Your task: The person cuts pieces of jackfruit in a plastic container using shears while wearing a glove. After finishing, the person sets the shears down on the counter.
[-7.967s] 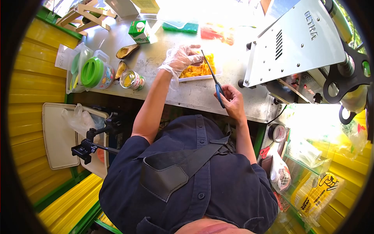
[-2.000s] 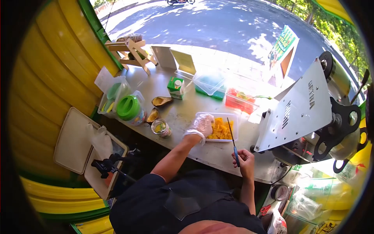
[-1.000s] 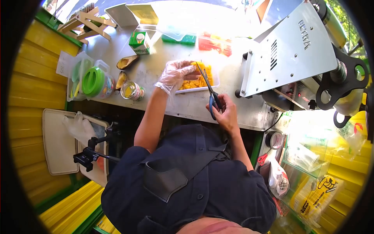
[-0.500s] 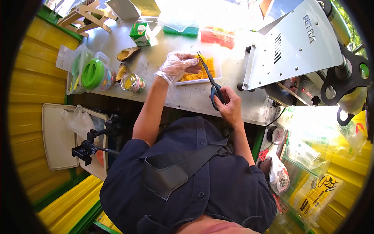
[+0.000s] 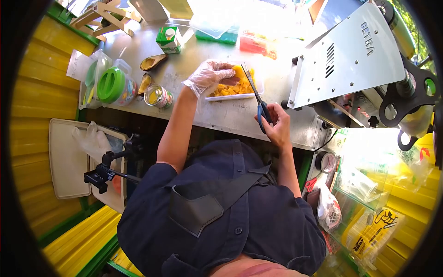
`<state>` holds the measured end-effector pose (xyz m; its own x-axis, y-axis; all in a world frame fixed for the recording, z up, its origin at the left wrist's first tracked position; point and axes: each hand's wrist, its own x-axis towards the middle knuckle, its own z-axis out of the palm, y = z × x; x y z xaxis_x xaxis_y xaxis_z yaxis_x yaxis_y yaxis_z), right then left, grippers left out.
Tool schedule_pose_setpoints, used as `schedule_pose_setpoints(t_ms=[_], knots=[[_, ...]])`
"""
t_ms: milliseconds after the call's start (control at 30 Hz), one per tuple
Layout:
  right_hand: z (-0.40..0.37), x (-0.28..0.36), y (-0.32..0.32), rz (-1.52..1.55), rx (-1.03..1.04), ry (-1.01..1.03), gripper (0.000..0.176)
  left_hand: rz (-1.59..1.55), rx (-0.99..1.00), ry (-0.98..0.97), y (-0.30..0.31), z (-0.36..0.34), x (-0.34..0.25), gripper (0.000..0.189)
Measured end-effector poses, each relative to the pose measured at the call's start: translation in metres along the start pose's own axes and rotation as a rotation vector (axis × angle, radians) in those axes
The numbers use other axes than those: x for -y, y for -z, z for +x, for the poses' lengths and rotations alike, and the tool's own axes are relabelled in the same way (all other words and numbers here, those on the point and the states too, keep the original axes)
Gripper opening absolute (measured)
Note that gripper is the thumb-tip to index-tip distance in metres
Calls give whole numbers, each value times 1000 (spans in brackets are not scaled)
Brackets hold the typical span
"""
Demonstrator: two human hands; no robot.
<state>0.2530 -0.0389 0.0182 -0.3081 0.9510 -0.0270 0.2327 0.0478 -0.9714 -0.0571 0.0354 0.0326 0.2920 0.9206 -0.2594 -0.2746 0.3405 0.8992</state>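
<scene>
My left hand (image 5: 212,76), in a clear plastic glove, is closed with its fingertips pinched on a yellow-orange fruit piece (image 5: 238,71). Below it stands a white plastic container (image 5: 233,97) holding many small cut pieces of the same colour. My bare right hand (image 5: 279,125) grips dark-handled scissors (image 5: 260,99) by the loops. Their long blades point up and away over the container's right side, slightly spread, with the tips just right of the held piece.
Left of the container are an opened can (image 5: 158,96), a scooped-out fruit skin (image 5: 152,62), a green-lidded jar (image 5: 110,86) and a carton (image 5: 169,40). Tubs with green (image 5: 216,36) and red contents (image 5: 256,44) stand behind. A large metal machine (image 5: 346,55) occupies the right.
My right hand has shifted slightly right and down with the scissors, and their blades stand further apart. My left hand stays nearly in place over the container.
</scene>
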Motion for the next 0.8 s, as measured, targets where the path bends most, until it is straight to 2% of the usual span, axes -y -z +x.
schedule_pose_setpoints(t_ms=[33, 100, 133, 167, 200, 300, 433, 667, 800], knots=[[1, 1, 3, -1, 3, -6, 21, 24, 27, -8, 1, -1, 0, 25], [3, 7, 8, -262, 11, 86, 28, 72, 35, -13, 2, -1, 0, 27], [3, 7, 7, -263, 12, 87, 28, 125, 44, -24, 1, -1, -2, 28], [4, 6, 6, -256, -24, 102, 34, 172, 45, -36, -2, -3, -6, 37], [7, 7, 5, -249, -62, 122, 41, 175, 46, -45, -5, -5, -9, 37], [9, 12, 8, -210, -26, 57, 40, 241, 84, -48, -7, -5, -15, 52], [8, 10, 11, -271, -13, 79, 36, 372, 105, -35, -2, 1, -12, 58], [7, 5, 13, -289, -22, 84, 33, 460, 75, 15, -12, 2, -27, 60], [5, -5, 12, -254, -7, 54, 26, 476, 65, 1, -13, 5, -26, 62]])
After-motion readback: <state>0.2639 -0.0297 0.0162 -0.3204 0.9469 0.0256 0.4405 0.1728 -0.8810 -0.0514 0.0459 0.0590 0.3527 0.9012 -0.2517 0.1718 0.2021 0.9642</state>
